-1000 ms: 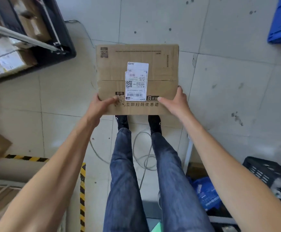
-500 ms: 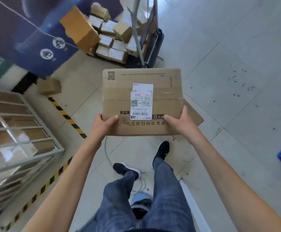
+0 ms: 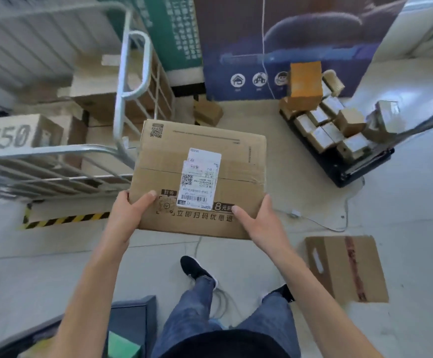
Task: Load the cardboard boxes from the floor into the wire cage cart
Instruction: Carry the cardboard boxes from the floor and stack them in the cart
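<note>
I carry a brown cardboard box (image 3: 236, 153) with a white shipping label at chest height in front of me. My left hand (image 3: 129, 211) grips its near left corner, thumb on top. At the near right corner my right hand (image 3: 258, 219) grips it the same way. The wire cage cart (image 3: 121, 104) stands to the left, its rounded metal frame just beside the box's left edge, with several cardboard boxes inside. A flat taped cardboard box (image 3: 347, 267) lies on the floor to my right.
A black trolley (image 3: 339, 166) loaded with several small parcels stands at the back right. A small brown box (image 3: 207, 111) sits on the floor by the blue wall panel. Yellow-black hazard tape (image 3: 65, 219) marks the floor by the cart. A cable (image 3: 321, 223) trails across the tiles.
I have turned left with the box in both hands. The cage cart has come close in at the left, and the trolley has shifted to the right.
</note>
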`<move>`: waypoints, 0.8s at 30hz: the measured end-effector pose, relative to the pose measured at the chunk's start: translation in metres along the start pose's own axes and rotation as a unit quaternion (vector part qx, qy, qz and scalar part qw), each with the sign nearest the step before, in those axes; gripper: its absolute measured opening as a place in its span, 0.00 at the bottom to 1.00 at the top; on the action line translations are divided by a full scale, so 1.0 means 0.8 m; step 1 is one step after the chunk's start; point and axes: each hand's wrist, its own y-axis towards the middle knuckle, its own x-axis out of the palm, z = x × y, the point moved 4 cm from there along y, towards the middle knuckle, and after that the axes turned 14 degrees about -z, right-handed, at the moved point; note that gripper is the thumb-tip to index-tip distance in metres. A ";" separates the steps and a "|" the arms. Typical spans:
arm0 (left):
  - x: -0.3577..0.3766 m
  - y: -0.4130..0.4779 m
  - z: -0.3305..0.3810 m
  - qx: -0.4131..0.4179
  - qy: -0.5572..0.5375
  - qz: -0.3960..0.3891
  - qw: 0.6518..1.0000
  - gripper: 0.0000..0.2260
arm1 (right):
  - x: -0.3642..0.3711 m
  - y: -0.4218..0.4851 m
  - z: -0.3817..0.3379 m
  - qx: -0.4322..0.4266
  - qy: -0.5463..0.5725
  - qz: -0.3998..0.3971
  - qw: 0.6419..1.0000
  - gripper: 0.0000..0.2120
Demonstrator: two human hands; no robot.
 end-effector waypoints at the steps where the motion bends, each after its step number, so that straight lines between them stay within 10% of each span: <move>1: -0.036 -0.001 -0.004 0.002 -0.011 0.010 1.000 0.25 | 0.028 0.004 -0.024 -0.009 -0.010 -0.007 1.000 0.24; 24: -0.522 0.136 -0.017 0.000 -0.183 0.193 0.964 0.20 | 0.390 0.249 -0.431 -0.143 -0.126 -0.175 0.966 0.24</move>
